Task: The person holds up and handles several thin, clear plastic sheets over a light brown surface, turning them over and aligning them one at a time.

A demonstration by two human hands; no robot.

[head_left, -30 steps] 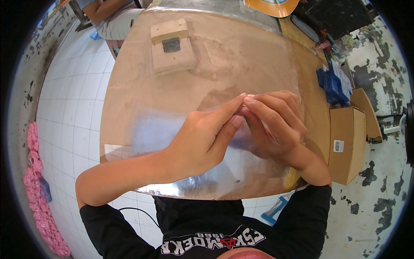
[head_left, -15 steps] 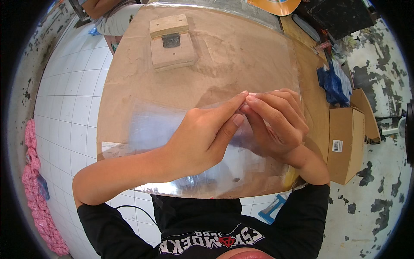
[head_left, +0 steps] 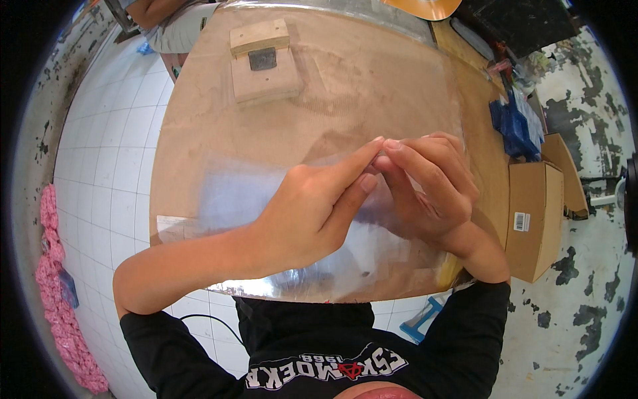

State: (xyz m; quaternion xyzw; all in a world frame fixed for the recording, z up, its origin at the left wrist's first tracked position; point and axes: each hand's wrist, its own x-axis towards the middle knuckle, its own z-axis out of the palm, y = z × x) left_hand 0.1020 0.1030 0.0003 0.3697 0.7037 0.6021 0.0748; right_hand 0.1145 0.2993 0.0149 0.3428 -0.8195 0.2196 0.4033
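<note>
seemingly both hands [head_left: 372, 199] fingertip-to-fingertip

A white tiled floor [head_left: 100, 173] lies left of the brown wooden table [head_left: 332, 100], worn patchy concrete [head_left: 585, 319] right.

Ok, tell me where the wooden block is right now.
In the head view the wooden block lies at the far end of the table, left of centre, well beyond both hands and near a seated person's leg.

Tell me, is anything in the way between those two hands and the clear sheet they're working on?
Nothing visible is. The left hand and right hand meet fingertip to fingertip directly over the clear plastic sheet on the table. The wooden block sits far off, near the table's far edge.
</note>
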